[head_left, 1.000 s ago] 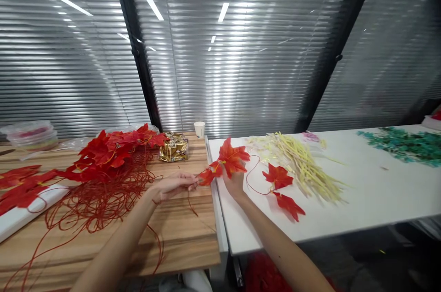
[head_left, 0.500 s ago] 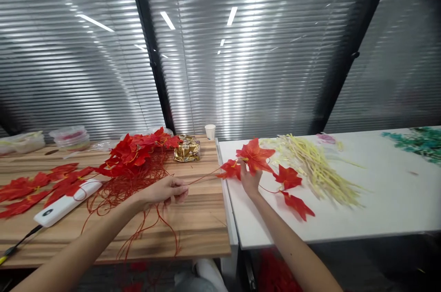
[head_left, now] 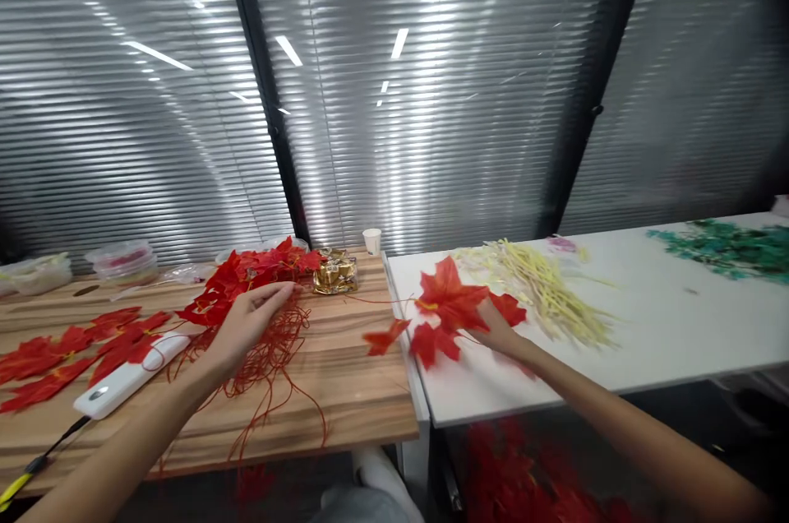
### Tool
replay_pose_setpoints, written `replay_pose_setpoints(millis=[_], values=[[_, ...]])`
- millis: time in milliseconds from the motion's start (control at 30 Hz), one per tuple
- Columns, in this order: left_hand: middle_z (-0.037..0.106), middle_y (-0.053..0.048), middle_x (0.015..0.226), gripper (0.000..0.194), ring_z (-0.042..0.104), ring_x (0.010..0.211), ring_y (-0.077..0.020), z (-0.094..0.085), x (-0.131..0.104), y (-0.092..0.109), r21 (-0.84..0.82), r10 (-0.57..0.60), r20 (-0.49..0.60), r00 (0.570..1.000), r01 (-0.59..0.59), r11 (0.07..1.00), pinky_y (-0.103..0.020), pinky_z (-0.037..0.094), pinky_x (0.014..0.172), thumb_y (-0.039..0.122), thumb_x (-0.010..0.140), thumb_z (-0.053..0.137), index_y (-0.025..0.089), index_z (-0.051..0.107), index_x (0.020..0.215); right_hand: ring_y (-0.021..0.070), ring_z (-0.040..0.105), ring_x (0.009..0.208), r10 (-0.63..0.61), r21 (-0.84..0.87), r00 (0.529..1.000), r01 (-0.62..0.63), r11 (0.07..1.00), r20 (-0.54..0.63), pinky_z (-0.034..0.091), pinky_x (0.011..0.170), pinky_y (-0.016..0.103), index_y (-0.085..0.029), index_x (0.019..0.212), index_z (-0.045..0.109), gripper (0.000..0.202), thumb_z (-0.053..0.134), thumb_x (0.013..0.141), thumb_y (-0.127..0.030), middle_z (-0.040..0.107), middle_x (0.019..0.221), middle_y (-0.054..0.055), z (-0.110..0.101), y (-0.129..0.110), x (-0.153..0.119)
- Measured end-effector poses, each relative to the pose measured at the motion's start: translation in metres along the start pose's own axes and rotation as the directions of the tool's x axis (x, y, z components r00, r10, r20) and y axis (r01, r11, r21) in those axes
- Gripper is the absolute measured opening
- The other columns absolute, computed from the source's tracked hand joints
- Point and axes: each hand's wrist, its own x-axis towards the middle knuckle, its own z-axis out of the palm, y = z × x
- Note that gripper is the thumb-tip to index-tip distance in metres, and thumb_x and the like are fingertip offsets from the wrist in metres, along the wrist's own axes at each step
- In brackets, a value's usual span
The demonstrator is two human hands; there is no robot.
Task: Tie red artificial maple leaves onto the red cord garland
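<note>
My left hand (head_left: 256, 315) hovers at the right side of a heaped bunch of red artificial maple leaves (head_left: 213, 297). Its fingers are closed in a pinch on a thin red cord (head_left: 366, 300) that runs rightward. My right hand (head_left: 496, 330), slightly blurred, is over the white table's left end, closed on a maple leaf garland (head_left: 449, 295). Large red leaves on the garland hide its fingertips. One orange-red leaf (head_left: 385, 337) dangles across the gap between the tables. Tangled red cord (head_left: 271, 350) lies below my left hand.
On the wooden table (head_left: 363, 400) lie a white cabled device (head_left: 126, 379), flat red leaves (head_left: 71, 342), gold packets (head_left: 336, 273), plastic tubs (head_left: 126, 261) and a paper cup (head_left: 372, 241). The white table (head_left: 666, 326) carries yellow strands (head_left: 548, 284) and green foliage (head_left: 733, 247). More red leaves (head_left: 523, 478) are underneath.
My left hand has moved left and up toward the leaf heap. My right hand has shifted right and slightly down, and the garland's leaves have swung around it. The view has turned slightly right.
</note>
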Motion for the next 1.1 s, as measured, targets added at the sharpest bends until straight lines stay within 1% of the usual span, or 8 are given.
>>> replay_pose_setpoints(millis=[133, 267, 433, 567, 667, 800, 933, 1100], values=[[0.029, 0.007, 0.046, 0.043, 0.023, 0.042, -0.0043, -0.004, 0.007, -0.013, -0.272, -0.046, -0.036, 0.998, 0.035, 0.962, -0.015, 0.016, 0.038, 0.049, 0.061, 0.067, 0.014, 0.062, 0.087, 0.0216, 0.062, 0.071, -0.083, -0.292, 0.938, 0.188, 0.938, 0.337, 0.046, 0.068, 0.033, -0.023, 0.083, 0.070, 0.015, 0.058, 0.075, -0.029, 0.069, 0.081, 0.006, -0.045, -0.021, -0.037], [0.023, 0.009, 0.049, 0.041, 0.019, 0.042, -0.0026, 0.004, 0.011, -0.025, -0.383, -0.067, -0.014, 0.998, 0.057, 0.922, -0.013, 0.014, 0.038, 0.046, 0.060, 0.069, 0.014, 0.059, 0.083, 0.0173, 0.062, 0.068, -0.058, -0.476, 0.935, 0.231, 0.848, 0.350, 0.046, 0.065, 0.028, -0.025, 0.090, 0.069, 0.020, 0.053, 0.082, -0.034, 0.069, 0.080, 0.006, -0.090, -0.047, -0.072], [0.031, 0.006, 0.052, 0.043, 0.026, 0.045, -0.0043, 0.026, 0.000, -0.024, -0.319, -0.028, 0.056, 0.998, 0.044, 0.947, -0.015, 0.020, 0.040, 0.049, 0.064, 0.065, 0.013, 0.059, 0.086, 0.0172, 0.061, 0.078, -0.190, -0.618, 0.918, 0.377, 0.690, 0.348, 0.046, 0.068, 0.026, -0.022, 0.096, 0.065, 0.019, 0.051, 0.084, -0.028, 0.067, 0.088, 0.007, -0.136, -0.097, -0.097], [0.039, 0.004, 0.054, 0.043, 0.032, 0.049, -0.0074, 0.038, -0.013, -0.017, -0.128, 0.065, 0.194, 0.979, -0.040, 0.991, -0.018, 0.025, 0.044, 0.050, 0.069, 0.060, 0.014, 0.062, 0.091, 0.0159, 0.060, 0.078, -0.432, -0.777, 0.831, 0.515, 0.361, 0.350, 0.044, 0.070, 0.025, -0.020, 0.094, 0.060, 0.015, 0.047, 0.086, -0.022, 0.066, 0.081, 0.005, -0.165, -0.134, -0.114], [0.046, 0.001, 0.056, 0.040, 0.038, 0.053, -0.0100, 0.045, -0.026, -0.010, 0.048, 0.127, 0.313, 0.941, -0.149, 0.988, -0.019, 0.029, 0.047, 0.050, 0.072, 0.055, 0.014, 0.065, 0.085, 0.0180, 0.058, 0.075, -0.513, -0.885, 0.790, 0.451, 0.116, 0.336, 0.042, 0.073, 0.030, -0.019, 0.094, 0.058, 0.017, 0.044, 0.088, -0.024, 0.064, 0.078, 0.007, -0.185, -0.147, -0.129], [0.054, -0.002, 0.063, 0.040, 0.041, 0.056, -0.0115, 0.055, -0.044, -0.001, 0.174, 0.155, 0.477, 0.865, -0.265, 0.948, -0.020, 0.030, 0.049, 0.049, 0.077, 0.049, 0.014, 0.067, 0.085, 0.0196, 0.057, 0.075, -0.520, -0.917, 0.773, 0.394, -0.056, 0.364, 0.041, 0.076, 0.033, -0.019, 0.099, 0.059, 0.020, 0.043, 0.087, -0.024, 0.064, 0.079, 0.008, -0.210, -0.146, -0.146], [0.038, 0.003, 0.049, 0.042, 0.035, 0.049, -0.0100, 0.069, -0.054, 0.004, 0.241, 0.173, 0.545, 0.820, -0.351, 0.905, -0.020, 0.023, 0.046, 0.049, 0.080, 0.043, 0.014, 0.066, 0.087, 0.0191, 0.057, 0.072, -0.473, -0.921, 0.799, 0.384, -0.074, 0.371, 0.042, 0.073, 0.031, -0.018, 0.096, 0.062, 0.024, 0.040, 0.088, -0.026, 0.065, 0.079, 0.008, -0.227, -0.124, -0.152], [0.035, 0.004, 0.046, 0.044, 0.035, 0.045, -0.0087, 0.088, -0.059, 0.008, 0.223, 0.206, 0.601, 0.773, -0.409, 0.885, -0.020, 0.024, 0.046, 0.048, 0.083, 0.039, 0.013, 0.066, 0.083, 0.0178, 0.062, 0.078, -0.359, -0.959, 0.910, 0.262, 0.106, 0.209, 0.044, 0.070, 0.027, -0.017, 0.095, 0.064, 0.032, 0.038, 0.089, -0.035, 0.068, 0.089, 0.007, -0.244, -0.070, -0.152]])
